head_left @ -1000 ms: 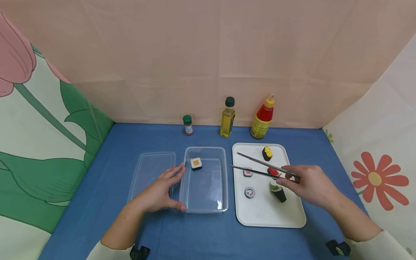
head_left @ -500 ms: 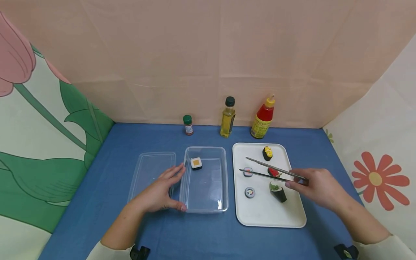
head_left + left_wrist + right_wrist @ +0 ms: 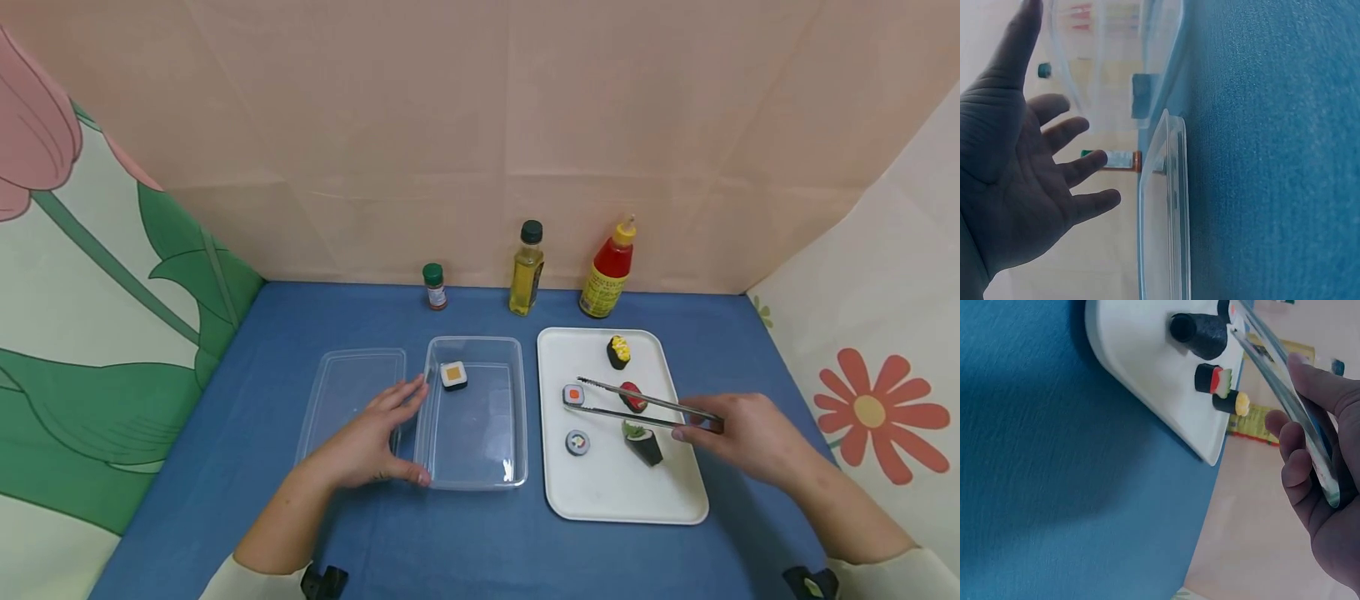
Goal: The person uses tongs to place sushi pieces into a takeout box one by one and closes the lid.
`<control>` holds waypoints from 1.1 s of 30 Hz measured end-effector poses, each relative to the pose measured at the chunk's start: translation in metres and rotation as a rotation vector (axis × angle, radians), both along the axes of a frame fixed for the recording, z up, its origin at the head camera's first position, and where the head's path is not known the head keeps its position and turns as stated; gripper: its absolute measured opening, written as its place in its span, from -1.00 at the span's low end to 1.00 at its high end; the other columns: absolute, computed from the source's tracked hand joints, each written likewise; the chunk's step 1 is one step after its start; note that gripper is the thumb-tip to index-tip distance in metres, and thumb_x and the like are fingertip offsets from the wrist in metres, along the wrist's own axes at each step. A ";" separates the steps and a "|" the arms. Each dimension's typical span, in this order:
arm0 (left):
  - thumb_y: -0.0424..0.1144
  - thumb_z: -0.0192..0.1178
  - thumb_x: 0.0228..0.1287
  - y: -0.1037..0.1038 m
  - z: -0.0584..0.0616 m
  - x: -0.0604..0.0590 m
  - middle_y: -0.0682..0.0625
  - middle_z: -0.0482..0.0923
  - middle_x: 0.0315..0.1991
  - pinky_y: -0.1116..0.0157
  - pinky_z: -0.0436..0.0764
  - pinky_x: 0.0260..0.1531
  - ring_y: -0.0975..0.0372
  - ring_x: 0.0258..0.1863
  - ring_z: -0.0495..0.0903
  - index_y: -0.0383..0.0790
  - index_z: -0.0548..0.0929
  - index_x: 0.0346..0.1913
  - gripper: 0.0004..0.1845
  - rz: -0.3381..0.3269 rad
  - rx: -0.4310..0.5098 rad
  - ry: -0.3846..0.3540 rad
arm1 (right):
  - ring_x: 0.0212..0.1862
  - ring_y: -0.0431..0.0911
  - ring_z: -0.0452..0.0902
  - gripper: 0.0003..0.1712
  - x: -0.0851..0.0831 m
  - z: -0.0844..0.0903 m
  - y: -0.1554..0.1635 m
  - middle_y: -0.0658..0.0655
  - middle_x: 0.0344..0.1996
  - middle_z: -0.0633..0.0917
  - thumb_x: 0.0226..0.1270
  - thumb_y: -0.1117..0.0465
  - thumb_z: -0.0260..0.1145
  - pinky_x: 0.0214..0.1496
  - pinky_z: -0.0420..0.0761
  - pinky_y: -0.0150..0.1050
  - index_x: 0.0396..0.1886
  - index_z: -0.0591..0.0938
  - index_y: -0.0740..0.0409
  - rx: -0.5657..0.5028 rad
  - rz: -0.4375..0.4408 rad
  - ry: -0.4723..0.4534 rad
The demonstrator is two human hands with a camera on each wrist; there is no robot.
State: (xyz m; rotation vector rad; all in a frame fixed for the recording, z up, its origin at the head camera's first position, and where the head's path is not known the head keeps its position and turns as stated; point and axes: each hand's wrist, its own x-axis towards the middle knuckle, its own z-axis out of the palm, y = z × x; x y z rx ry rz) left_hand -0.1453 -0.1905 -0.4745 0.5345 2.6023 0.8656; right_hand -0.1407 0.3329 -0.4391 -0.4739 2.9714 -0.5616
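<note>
My right hand [image 3: 738, 433] holds metal tongs [image 3: 652, 419] over the white tray [image 3: 600, 496]. In the head view the tong tips straddle a small sushi roll [image 3: 573, 395] with an orange centre. Around it on the tray lie a round roll [image 3: 577, 442], a dark cone-shaped hand roll [image 3: 642, 444], a red-topped sushi piece [image 3: 632, 398] and a yellow-topped one [image 3: 618, 352]. My left hand [image 3: 371, 442] has its fingers spread along the left side of a clear plastic container [image 3: 480, 433]. A white square sushi piece [image 3: 453, 375] sits inside that container, toward its back left.
Left of the container lies its clear flat lid [image 3: 352, 387], partly behind the left hand. Along the back wall stand a small green-capped jar [image 3: 435, 287], an oil bottle [image 3: 527, 271] and a red and yellow squeeze bottle [image 3: 607, 271]. Blue cloth covers the table [image 3: 450, 542].
My right hand has drawn back to the right and slightly down with the tongs, bringing their tips from the tray's left edge to the orange-centred roll. The left hand stays in place.
</note>
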 end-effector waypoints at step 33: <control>0.22 0.67 -0.19 0.000 0.000 0.000 0.07 -0.13 0.70 -0.36 0.22 0.37 -0.15 0.64 -0.14 -0.07 0.12 0.67 0.37 0.009 -0.007 -0.012 | -0.58 -0.39 0.33 -0.53 0.000 0.007 0.002 -0.23 -0.55 0.70 0.14 0.00 0.65 -0.60 0.36 -0.37 -0.04 0.84 0.18 0.022 0.089 0.139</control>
